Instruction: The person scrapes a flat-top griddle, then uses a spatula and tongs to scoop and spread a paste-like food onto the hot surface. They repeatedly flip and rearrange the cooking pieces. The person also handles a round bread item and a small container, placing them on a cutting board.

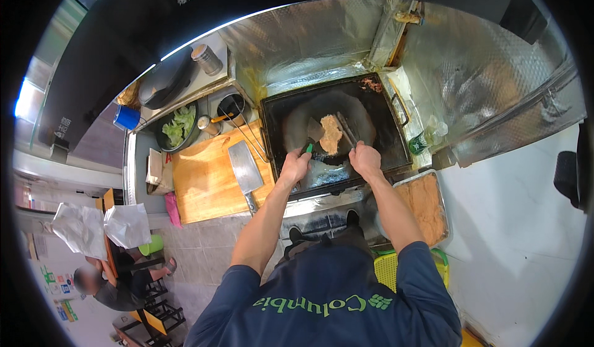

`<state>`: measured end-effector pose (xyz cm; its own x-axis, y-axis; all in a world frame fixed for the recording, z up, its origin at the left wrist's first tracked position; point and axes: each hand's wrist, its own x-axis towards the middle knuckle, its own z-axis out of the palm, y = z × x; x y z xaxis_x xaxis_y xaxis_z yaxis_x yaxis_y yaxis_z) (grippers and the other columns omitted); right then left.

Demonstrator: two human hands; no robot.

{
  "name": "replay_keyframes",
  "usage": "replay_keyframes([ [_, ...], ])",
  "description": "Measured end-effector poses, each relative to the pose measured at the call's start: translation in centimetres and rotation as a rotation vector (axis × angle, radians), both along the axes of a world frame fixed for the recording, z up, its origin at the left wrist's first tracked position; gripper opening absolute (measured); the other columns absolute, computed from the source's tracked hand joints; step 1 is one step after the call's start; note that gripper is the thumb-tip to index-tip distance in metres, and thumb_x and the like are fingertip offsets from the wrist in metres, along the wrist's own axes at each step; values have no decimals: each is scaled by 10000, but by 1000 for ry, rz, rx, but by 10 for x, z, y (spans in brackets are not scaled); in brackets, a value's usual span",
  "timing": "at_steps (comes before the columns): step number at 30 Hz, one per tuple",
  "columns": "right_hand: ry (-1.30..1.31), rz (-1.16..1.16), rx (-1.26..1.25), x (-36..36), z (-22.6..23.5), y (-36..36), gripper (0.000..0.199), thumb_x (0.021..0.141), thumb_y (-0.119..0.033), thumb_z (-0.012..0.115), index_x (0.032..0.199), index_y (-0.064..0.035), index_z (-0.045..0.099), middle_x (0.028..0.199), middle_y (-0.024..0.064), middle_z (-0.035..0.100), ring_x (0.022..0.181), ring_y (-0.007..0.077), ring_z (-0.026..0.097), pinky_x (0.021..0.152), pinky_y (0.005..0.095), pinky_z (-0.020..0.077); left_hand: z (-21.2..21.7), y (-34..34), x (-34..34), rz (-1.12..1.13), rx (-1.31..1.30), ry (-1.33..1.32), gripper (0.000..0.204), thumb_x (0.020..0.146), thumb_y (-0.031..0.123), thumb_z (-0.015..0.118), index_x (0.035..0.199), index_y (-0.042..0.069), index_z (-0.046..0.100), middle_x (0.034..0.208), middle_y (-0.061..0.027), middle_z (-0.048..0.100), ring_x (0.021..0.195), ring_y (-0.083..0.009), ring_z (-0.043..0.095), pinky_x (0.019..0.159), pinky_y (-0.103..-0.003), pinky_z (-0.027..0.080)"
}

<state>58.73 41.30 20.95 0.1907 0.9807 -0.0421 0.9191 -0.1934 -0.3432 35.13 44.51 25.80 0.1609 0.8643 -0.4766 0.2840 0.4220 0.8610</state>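
Your left hand (296,165) is closed round a green-handled scraper (314,130), blade just left of the pale, irregular patty (331,135), which lies on the black griddle (390,139) between your two tools; your right hand (365,159) grips a metal spatula (346,128) angled along the patty's right side (handle mostly hidden in your fist); blades flank the food, likely to control it from both sides; orange-pink paste (422,206) fills a metal tray (445,208) by your right forearm, presumably for easy reach; cleaver (245,166) lies on the wooden cutting board (201,183), apparently parked off the heat.
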Motion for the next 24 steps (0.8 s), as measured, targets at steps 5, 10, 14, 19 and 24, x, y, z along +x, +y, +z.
replay_keyframes([
  [5, 2, -38, -14, 3, 8, 2, 270, 893, -255, 568, 888, 14, 597, 735, 209, 681, 711, 385, 681, 651, 482, 546, -8, 9, 4, -3, -93, -3, 290, 935, 242, 528, 1062, 0, 626, 662, -39, 575, 478, -123, 477, 437, -305, 371],
  [10, -22, 113, -61, 14, 11, -38, 261, 892, -243, 565, 914, 14, 602, 706, 193, 675, 683, 377, 676, 636, 483, 543, -15, 13, 5, -19, -63, 60, 283, 922, 260, 530, 1019, 16, 637, 641, -37, 572, 469, -124, 476, 428, -308, 374],
  [14, 8, -76, -101, 27, 16, -56, 276, 899, -254, 561, 930, 18, 597, 723, 210, 670, 694, 384, 672, 632, 494, 537, -15, 17, 5, -65, -8, 126, 300, 909, 266, 543, 1009, -2, 635, 658, -45, 585, 555, -159, 529, 527, -330, 416],
  [19, 65, -4, -67, 15, 15, -28, 279, 901, -268, 566, 896, 10, 589, 759, 233, 674, 753, 402, 674, 685, 497, 539, -11, 11, 10, 10, 2, -60, 220, 952, 217, 514, 1001, 13, 580, 668, -32, 541, 467, -106, 435, 407, -277, 333],
  [24, 47, -87, -11, 7, 3, 22, 273, 888, -262, 577, 881, 9, 603, 762, 219, 681, 748, 392, 678, 678, 495, 541, -3, 13, 14, 16, -216, -114, 303, 958, 219, 511, 1160, 1, 567, 653, -41, 534, 439, -109, 405, 399, -286, 314],
])
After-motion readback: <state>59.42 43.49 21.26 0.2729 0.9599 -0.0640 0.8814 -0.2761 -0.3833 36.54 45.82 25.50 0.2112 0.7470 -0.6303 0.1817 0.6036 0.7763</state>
